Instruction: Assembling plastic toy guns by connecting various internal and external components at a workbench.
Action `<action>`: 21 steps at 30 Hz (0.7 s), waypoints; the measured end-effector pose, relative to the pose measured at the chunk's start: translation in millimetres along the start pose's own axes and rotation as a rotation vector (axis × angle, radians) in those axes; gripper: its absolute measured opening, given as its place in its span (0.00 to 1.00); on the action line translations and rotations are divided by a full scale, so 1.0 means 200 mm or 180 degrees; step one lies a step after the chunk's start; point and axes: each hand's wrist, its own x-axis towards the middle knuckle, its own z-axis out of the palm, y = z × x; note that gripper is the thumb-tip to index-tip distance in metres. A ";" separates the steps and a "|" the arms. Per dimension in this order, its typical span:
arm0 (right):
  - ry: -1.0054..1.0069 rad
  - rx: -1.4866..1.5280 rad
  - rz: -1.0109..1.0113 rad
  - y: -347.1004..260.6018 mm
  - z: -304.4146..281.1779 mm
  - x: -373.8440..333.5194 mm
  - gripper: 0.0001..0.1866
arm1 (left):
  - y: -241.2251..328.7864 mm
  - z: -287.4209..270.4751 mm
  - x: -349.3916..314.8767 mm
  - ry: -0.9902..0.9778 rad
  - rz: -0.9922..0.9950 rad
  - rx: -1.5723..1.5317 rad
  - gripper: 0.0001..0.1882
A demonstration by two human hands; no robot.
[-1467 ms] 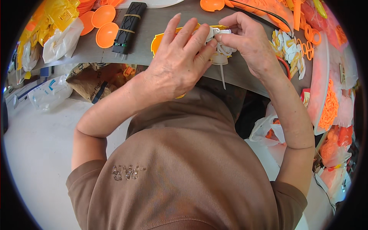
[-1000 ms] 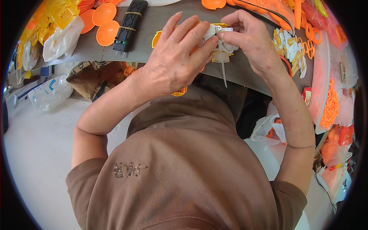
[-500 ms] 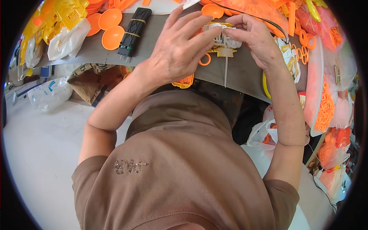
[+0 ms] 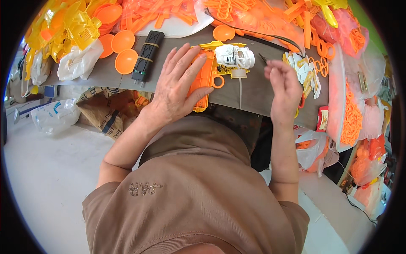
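Note:
My left hand [image 4: 179, 78] lies with its fingers stretched out across an orange-and-yellow plastic shell [image 4: 204, 70], partly covering it. Just right of the shell is a white plastic mechanism [image 4: 234, 57] with an open round frame, seated on a yellow plastic piece [image 4: 239, 73]; a thin pale stick [image 4: 240, 93] points from it toward me. My right hand [image 4: 282, 82] is closed, to the right of the mechanism and apart from it. A dark pointed tip sticks out by its fingers, and red and yellow handle parts show beyond the palm; the tool's exact kind is hidden.
On the left, a black ridged bar [image 4: 148, 55] with rubber bands lies beside orange bowls [image 4: 126, 62]. Heaped orange parts [image 4: 158, 10] line the back. White and yellow pieces [image 4: 303, 70] and orange rings [image 4: 325, 48] lie right, near a clear-walled bin [image 4: 337, 97].
Both hands have come away from the white mechanism. The left has moved down onto the orange-and-yellow shell. The right has drawn back toward me and closed on a dark-tipped tool.

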 end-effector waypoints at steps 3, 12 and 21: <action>0.0163 0.0124 -0.0093 0.06 0.02 -0.13 0.10 | 0.01 0.03 0.03 0.0017 0.0034 -0.0052 0.36; 0.0416 -0.0170 -0.0773 0.10 0.09 -0.22 0.10 | -0.06 -0.27 0.05 0.0594 -0.0875 0.0682 0.25; -0.0404 -0.1214 -0.1996 0.03 0.24 -0.35 0.19 | -0.22 -0.31 0.07 -0.0662 -0.1538 0.1380 0.28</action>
